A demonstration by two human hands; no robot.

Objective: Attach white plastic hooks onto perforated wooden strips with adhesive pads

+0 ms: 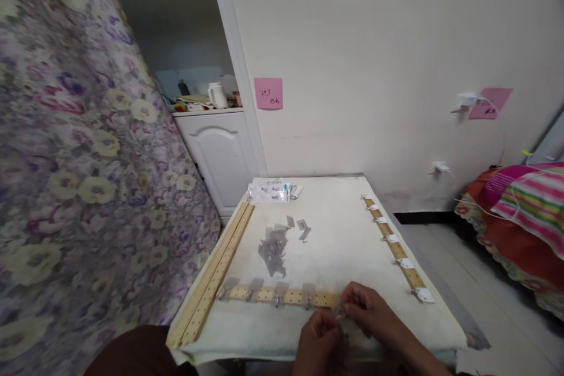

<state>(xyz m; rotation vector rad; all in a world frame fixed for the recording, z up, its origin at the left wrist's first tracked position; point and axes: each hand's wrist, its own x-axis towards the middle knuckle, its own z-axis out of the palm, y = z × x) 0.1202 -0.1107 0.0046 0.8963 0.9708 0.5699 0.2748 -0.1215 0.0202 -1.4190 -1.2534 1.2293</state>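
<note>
At the right end of a wooden strip with holes, my two hands meet near the table's front edge. My right hand pinches a small, shiny, see-through piece; its exact kind is too small to tell. Just below and to the left, my left hand is closed with its fingertips against the same piece. Along the strip sit several clear cards with small metal bits on them. Beyond it lies a loose pile of grey-looking clear cards, with a few single cards beside it.
Two perforated wooden strips run along the table's left side. Another strip on the right bears several white tags. Clear packets lie at the back left. A floral curtain hangs left; a wall stands behind the table.
</note>
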